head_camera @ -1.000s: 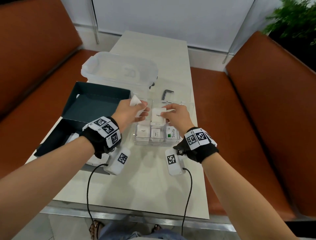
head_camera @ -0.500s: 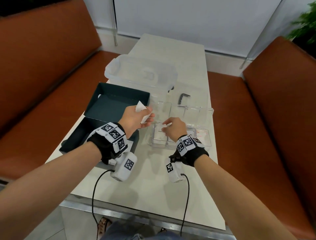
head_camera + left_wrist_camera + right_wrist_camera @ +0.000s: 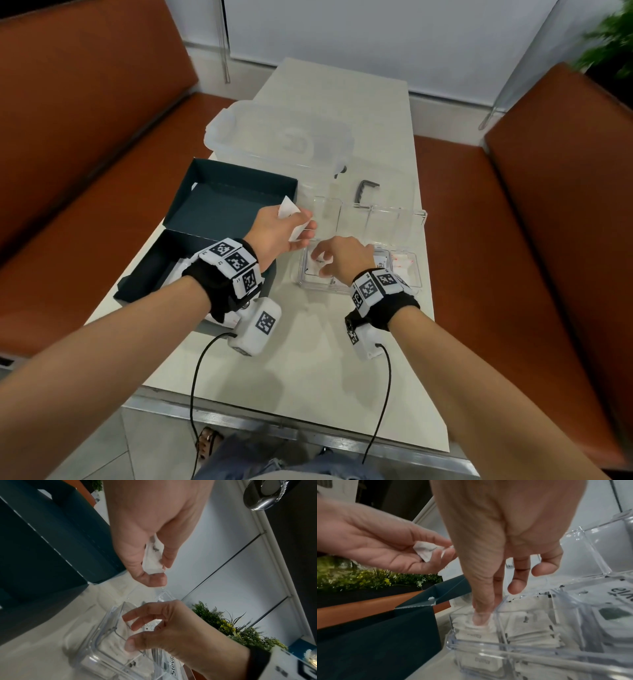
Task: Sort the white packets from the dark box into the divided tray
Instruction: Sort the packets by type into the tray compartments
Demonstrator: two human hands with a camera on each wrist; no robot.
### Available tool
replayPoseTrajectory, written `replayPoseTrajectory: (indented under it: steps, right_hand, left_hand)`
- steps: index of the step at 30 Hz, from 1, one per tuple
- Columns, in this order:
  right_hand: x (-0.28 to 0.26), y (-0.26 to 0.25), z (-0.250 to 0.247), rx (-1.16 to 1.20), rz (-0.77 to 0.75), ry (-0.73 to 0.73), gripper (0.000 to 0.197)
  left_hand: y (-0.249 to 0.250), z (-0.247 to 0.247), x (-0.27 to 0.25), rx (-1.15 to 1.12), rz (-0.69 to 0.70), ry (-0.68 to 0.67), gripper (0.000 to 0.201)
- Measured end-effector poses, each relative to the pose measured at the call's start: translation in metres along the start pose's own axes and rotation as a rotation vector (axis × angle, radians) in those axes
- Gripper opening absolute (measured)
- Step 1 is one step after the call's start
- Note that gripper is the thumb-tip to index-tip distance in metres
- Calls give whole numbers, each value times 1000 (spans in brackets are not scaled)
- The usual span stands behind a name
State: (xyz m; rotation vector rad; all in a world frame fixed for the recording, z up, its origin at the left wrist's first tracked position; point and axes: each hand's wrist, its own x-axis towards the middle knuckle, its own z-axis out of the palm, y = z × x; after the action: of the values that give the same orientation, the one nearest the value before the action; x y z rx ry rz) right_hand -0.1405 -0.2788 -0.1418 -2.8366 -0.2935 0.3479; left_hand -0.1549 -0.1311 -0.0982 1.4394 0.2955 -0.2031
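The dark box (image 3: pixel 222 205) lies open at the table's left, with white packets (image 3: pixel 183 269) in its near half. My left hand (image 3: pixel 301 226) hovers between the box and the clear divided tray (image 3: pixel 397 219), pinching a few white packets (image 3: pixel 287 208), also visible in the left wrist view as packets (image 3: pixel 154 555) between thumb and fingers. My right hand (image 3: pixel 325 263) reaches into the tray's near-left compartment. In the right wrist view its straight fingertips (image 3: pixel 481 618) press on the packet stack (image 3: pixel 476 635) there.
A clear lidded container (image 3: pixel 277 140) stands behind the box and tray. A small black hex key (image 3: pixel 366 190) lies beside it. Other tray compartments hold a Stevia packet (image 3: pixel 380 265) and red-printed packets (image 3: pixel 404 263). Orange benches flank the narrow table.
My right hand has brought its white packet down from above the tray into the near-left compartment. The left hand keeps its packets and has barely shifted. The head view has swung.
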Motion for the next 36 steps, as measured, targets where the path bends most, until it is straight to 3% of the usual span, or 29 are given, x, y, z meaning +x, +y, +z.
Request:
replayPoseTrajectory:
  steps: [8, 11, 16, 20, 24, 28, 31, 36]
  right_hand:
    - [0, -1, 4, -20, -31, 13, 26]
    - [-5, 7, 1, 88, -48, 48, 26]
    - [-19, 30, -24, 469, -4, 337, 19]
    - [-26, 42, -50, 606, 12, 460, 21]
    - [-29, 47, -65, 777, 36, 414, 40]
    - [-32, 50, -70, 766, 31, 381, 22]
    - [-37, 54, -69, 786, 41, 399, 24]
    - [-43, 53, -61, 815, 60, 366, 16]
  left_hand:
    - [4, 15, 4, -136, -109, -58, 33]
    - [3, 19, 5, -155, -85, -70, 42]
    - [-1, 24, 8, -138, -18, -114, 50]
    - [-3, 37, 11, -64, 13, -135, 37]
    - [-7, 53, 10, 18, 44, -195, 25]
    - [-11, 69, 6, 65, 100, -177, 18]
    - [-11, 78, 5, 92, 155, -114, 20]
    - [-3, 75, 3, -24, 123, -90, 11]
